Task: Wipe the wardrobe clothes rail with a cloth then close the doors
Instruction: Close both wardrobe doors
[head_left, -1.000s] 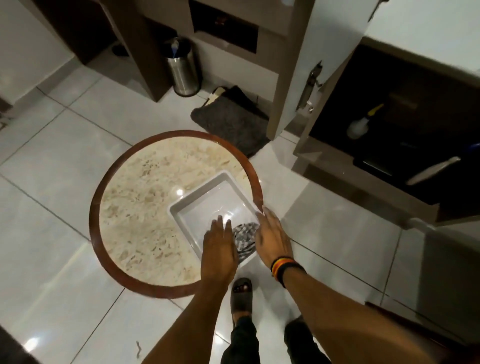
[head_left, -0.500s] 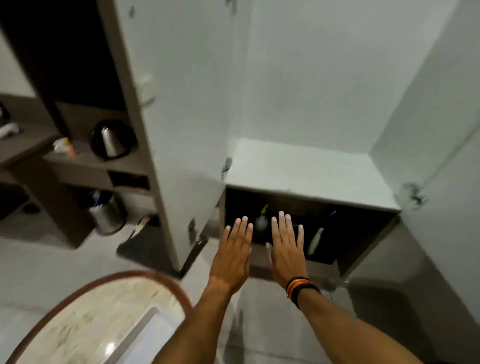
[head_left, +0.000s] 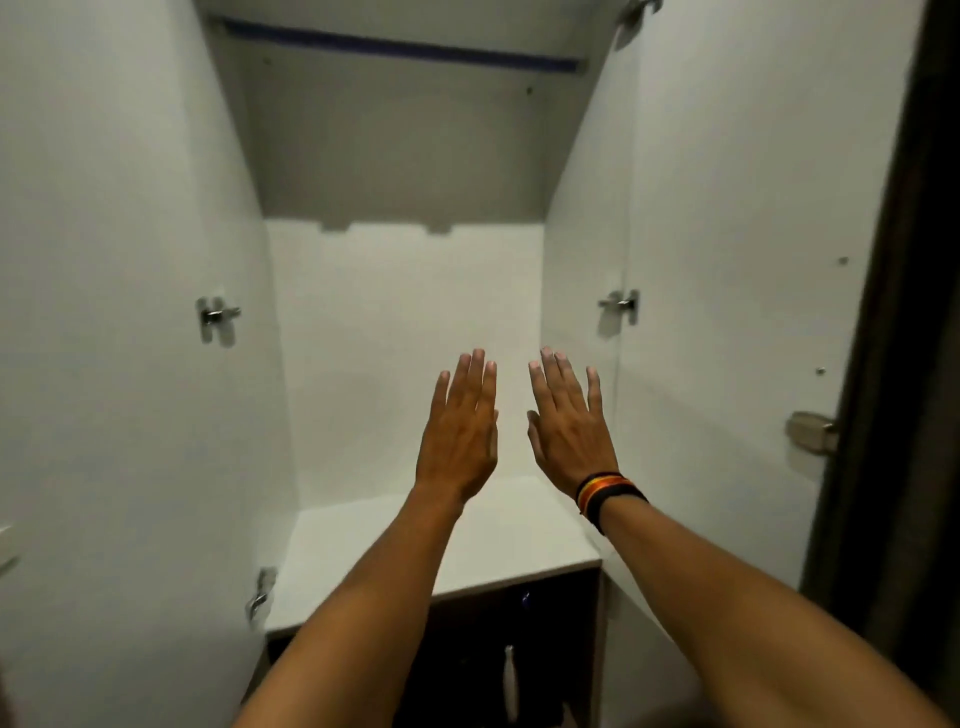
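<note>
I face an open white wardrobe. Its dark blue clothes rail (head_left: 400, 48) runs across the top of the compartment, far above my hands. The left door (head_left: 119, 364) and the right door (head_left: 737, 312) both stand swung open toward me. My left hand (head_left: 460, 431) and my right hand (head_left: 569, 423) are raised side by side in front of the compartment, palms away, fingers straight and slightly apart, holding nothing. A striped wristband sits on my right wrist. No cloth is in view.
A white shelf (head_left: 519, 545) forms the compartment floor. Below it is a dark lower compartment (head_left: 561, 623) with a white bottle (head_left: 510, 680). Metal hinges (head_left: 218, 314) are fixed to the doors. A dark frame (head_left: 898, 364) borders the right edge.
My view swung up from the round table and tray to the wardrobe interior. Both hands left the striped cloth in the tray and rose empty in front of the open compartment.
</note>
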